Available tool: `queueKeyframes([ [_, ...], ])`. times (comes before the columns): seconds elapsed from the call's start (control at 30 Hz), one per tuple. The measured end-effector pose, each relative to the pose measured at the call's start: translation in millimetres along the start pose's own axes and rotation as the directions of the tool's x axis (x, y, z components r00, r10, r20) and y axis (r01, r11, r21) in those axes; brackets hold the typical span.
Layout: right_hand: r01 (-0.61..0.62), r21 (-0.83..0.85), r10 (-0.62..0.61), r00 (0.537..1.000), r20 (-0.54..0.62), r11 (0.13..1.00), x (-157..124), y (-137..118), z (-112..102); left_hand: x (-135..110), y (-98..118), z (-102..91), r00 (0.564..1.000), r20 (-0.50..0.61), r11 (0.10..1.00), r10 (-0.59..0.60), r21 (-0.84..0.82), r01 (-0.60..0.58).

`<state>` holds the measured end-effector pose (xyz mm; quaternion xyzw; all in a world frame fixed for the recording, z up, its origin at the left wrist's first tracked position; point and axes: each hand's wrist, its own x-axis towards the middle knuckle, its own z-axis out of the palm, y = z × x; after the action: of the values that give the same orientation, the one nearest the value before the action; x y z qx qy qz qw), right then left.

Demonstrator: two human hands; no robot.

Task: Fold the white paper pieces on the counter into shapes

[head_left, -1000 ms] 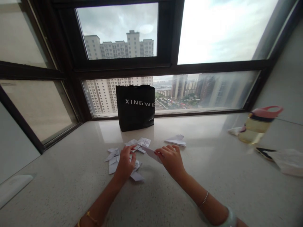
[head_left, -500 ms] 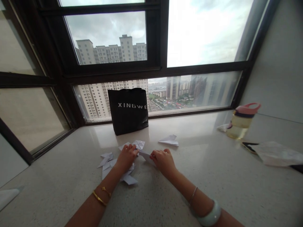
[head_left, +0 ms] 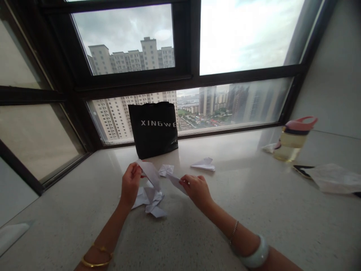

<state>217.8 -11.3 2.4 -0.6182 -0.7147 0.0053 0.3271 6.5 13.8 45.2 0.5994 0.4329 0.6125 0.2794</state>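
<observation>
Pinch grips of the left hand [head_left: 130, 184] and the right hand [head_left: 196, 188]

We find the left hand grasping one end of a white paper strip [head_left: 151, 174], which slants down to that hand's right. The right hand pinches a folded paper [head_left: 175, 182] by its near end, the free end pointing toward the left hand. Just right of the left hand, and lower, we note a heap of white papers [head_left: 152, 201] on the desk [head_left: 239, 233]. Between the hands, farther off, lies a creased paper [head_left: 166, 170]. Beyond the right hand we see a dart-shaped paper [head_left: 204, 164]; beyond the left hand, a black bag [head_left: 155, 131] stands upright; well to the right hand's right, a pink-lidded bottle [head_left: 291, 145]
</observation>
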Motion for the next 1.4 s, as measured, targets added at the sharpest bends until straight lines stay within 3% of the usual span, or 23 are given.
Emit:
queueKeyframes([
  [0.1, -0.104, 0.176, 0.099, 0.994, 0.039, 0.979, -1, 1, 7, -9, -7, 0.6, 0.992, -0.021, 0.988, -0.121, -0.101, 0.119],
  [0.23, -0.195, 0.418, 0.193, 0.980, 0.048, 0.887, 0, 6, 14, -15, -21, 1.3, 0.976, 0.034, 0.953, -0.215, -0.210, 0.217],
  [0.3, -0.224, 0.552, 0.229, 0.972, 0.060, 0.804, 2, 9, 15, -14, -24, -0.9, 0.964, 0.054, 0.923, -0.260, -0.279, 0.265],
  [0.4, -0.281, 0.755, 0.253, 0.955, 0.157, 0.593, 3, 8, 14, -13, -23, -5.4, 0.950, 0.039, 0.881, -0.310, -0.364, 0.303],
  [0.5, -0.381, 0.848, 0.222, 0.922, 0.318, 0.368, 2, -1, 8, -11, -16, -8.7, 0.943, 0.038, 0.861, -0.330, -0.397, 0.317],
  [0.57, -0.444, 0.856, 0.170, 0.896, 0.411, 0.265, -1, -8, 3, -11, -11, -9.2, 0.944, 0.057, 0.870, -0.324, -0.374, 0.321],
  [0.67, -0.497, 0.852, 0.045, 0.866, 0.497, 0.162, -7, -19, -1, -13, -7, -6.4, 0.940, 0.150, 0.903, -0.307, -0.266, 0.337],
  [0.73, -0.486, 0.862, -0.053, 0.866, 0.497, 0.141, -11, -24, 0, -18, -6, -1.7, 0.919, 0.254, 0.925, -0.300, -0.158, 0.346],
  [0.8, -0.465, 0.865, -0.120, 0.863, 0.490, 0.187, -13, -28, 2, -23, -5, 4.6, 0.890, 0.349, 0.944, -0.293, -0.043, 0.328],
  [0.87, -0.460, 0.841, -0.135, 0.849, 0.510, 0.286, -15, -30, 5, -27, -6, 10.4, 0.867, 0.407, 0.953, -0.288, 0.036, 0.299],
  [0.93, -0.458, 0.809, -0.109, 0.843, 0.527, 0.369, -15, -30, 8, -30, -7, 13.9, 0.861, 0.423, 0.957, -0.283, 0.063, 0.283],
  [1.03, -0.432, 0.796, -0.032, 0.871, 0.490, 0.423, -12, -24, 10, -30, -11, 13.8, 0.853, 0.434, 0.952, -0.291, 0.048, 0.301],
  [1.1, -0.413, 0.786, 0.032, 0.893, 0.450, 0.460, -7, -16, 10, -30, -15, 12.1, 0.802, 0.493, 0.930, -0.338, 0.046, 0.364],
  [1.2, -0.352, 0.730, 0.078, 0.921, 0.382, 0.586, 1, 0, 6, -32, -19, 10.6, 0.685, 0.597, 0.880, -0.417, 0.077, 0.469],
  [1.27, -0.216, 0.651, 0.031, 0.959, 0.283, 0.727, 7, 11, -2, -33, -22, 10.4, 0.662, 0.615, 0.877, -0.429, 0.106, 0.469],
  [1.33, -0.001, 0.513, -0.090, 0.984, 0.152, 0.859, 12, 18, -13, -31, -26, 9.9, 0.682, 0.605, 0.897, -0.411, 0.133, 0.422],
  [1.4, 0.204, 0.344, -0.245, 0.966, 0.080, 0.917, 14, 20, -25, -27, -28, 8.5, 0.713, 0.586, 0.919, -0.384, 0.167, 0.358],
])
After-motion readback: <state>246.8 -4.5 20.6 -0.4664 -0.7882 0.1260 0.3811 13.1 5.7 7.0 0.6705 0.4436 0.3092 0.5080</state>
